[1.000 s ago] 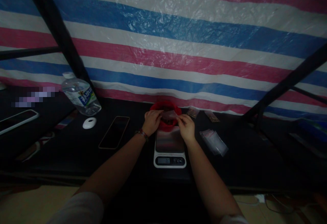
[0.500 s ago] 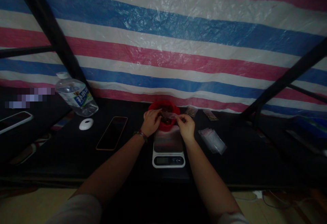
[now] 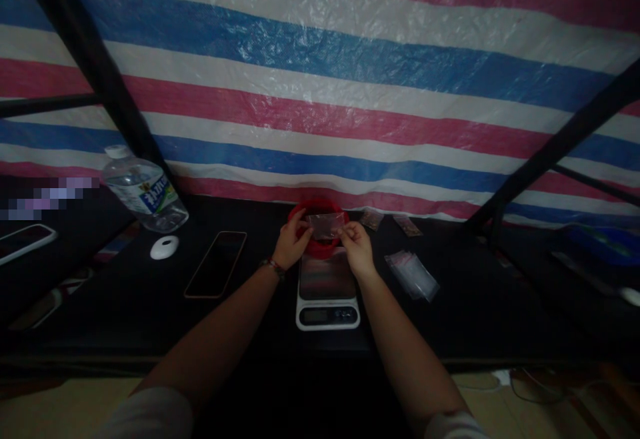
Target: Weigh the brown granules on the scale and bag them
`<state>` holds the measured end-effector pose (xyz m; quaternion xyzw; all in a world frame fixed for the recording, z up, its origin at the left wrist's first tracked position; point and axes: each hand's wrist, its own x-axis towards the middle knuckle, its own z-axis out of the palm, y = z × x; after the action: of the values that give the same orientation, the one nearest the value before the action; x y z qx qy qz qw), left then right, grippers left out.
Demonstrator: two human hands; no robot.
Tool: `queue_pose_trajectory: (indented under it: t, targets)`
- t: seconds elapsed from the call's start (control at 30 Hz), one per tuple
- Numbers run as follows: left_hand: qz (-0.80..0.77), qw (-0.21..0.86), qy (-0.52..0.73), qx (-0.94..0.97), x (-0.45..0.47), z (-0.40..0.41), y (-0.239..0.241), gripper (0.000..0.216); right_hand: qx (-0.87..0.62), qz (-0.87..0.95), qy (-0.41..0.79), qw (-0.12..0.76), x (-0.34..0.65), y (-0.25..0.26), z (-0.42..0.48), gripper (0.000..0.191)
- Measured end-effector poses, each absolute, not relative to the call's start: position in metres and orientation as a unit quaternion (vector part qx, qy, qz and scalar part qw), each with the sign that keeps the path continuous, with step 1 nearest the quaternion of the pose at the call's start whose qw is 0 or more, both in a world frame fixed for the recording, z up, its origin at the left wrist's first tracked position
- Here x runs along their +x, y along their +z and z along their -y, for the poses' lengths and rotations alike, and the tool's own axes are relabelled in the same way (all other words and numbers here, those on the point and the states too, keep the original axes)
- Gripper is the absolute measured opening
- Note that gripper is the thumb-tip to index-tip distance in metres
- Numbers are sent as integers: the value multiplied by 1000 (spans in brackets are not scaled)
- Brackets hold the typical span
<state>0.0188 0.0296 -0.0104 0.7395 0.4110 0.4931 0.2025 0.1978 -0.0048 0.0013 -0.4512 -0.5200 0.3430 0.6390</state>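
Note:
Stretched between my two hands is a small clear plastic bag [image 3: 327, 225], held over the red bowl [image 3: 320, 250]. My left hand [image 3: 291, 240] pinches the bag's left end, with the other fingers partly raised at the bowl's rim. At the right end, my right hand [image 3: 358, 245] is closed on the bag between thumb and fingers. Dark contents in the bowl are mostly hidden behind the bag. Just in front of the bowl stands a white kitchen scale [image 3: 327, 317] with nothing on its plate; its display is too dark to read.
Flat clear bags [image 3: 413, 275] lie right of the scale. Two filled small bags, one [image 3: 371, 219] beside the bowl and another [image 3: 407, 225] farther right, sit near the striped sheet [image 3: 320, 119]. To the left are a phone [image 3: 216, 264], a white oval object [image 3: 165, 247] and a plastic bottle [image 3: 145, 189].
The bag between my hands has turned from nearly edge-on to broad side facing me. My right hand has shifted slightly left, and the view has moved a little.

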Motion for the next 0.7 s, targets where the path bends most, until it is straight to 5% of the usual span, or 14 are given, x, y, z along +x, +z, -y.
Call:
queue_pose_trajectory:
  t: [0.33, 0.5, 0.7]
  targets:
    - [-387, 184, 495, 756, 19, -18, -1, 38, -451, 580, 311, 602, 206, 11, 7, 39]
    - [-340, 194, 466, 794, 23, -7, 6, 46, -485, 608, 302, 552, 223, 31, 16, 16]
    - [-322, 246, 449, 796, 29, -1, 6, 52, -497, 618, 297, 532, 228, 39, 43, 10]
